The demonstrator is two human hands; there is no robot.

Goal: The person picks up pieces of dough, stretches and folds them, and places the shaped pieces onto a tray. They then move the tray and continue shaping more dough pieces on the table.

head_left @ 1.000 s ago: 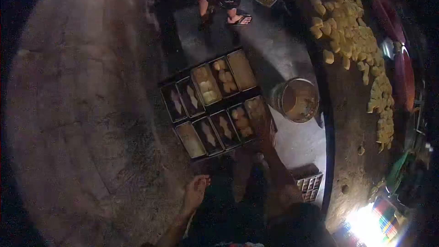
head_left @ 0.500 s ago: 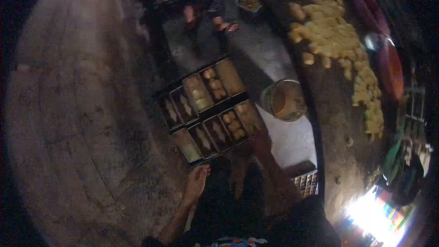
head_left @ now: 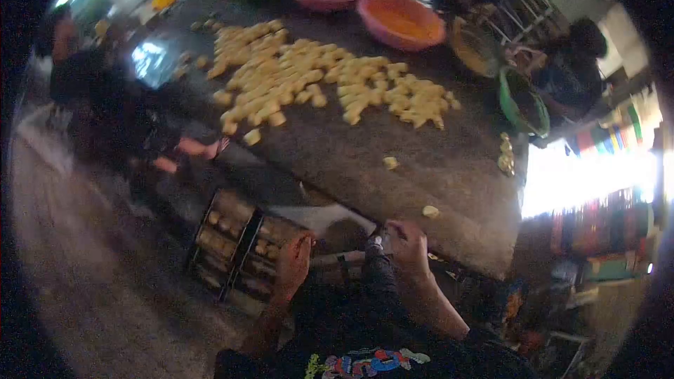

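Left hand (head_left: 293,261): we kept it loosely curled, holding nothing, above the loaf tins (head_left: 239,253) on the floor.
Right hand (head_left: 406,240): we curled it at the table (head_left: 393,182) edge; whether it held anything, we could not tell.
Dough pieces (head_left: 316,84): spread on the table, apart for portioning, we judged.

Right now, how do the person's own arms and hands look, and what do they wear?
Both forearms are bare, with no sleeves reaching them and no gloves. The left hand and the right hand show no rings or watch that I can make out in the blurred picture. The dark shirt carries a colourful cartoon-style print on the chest.
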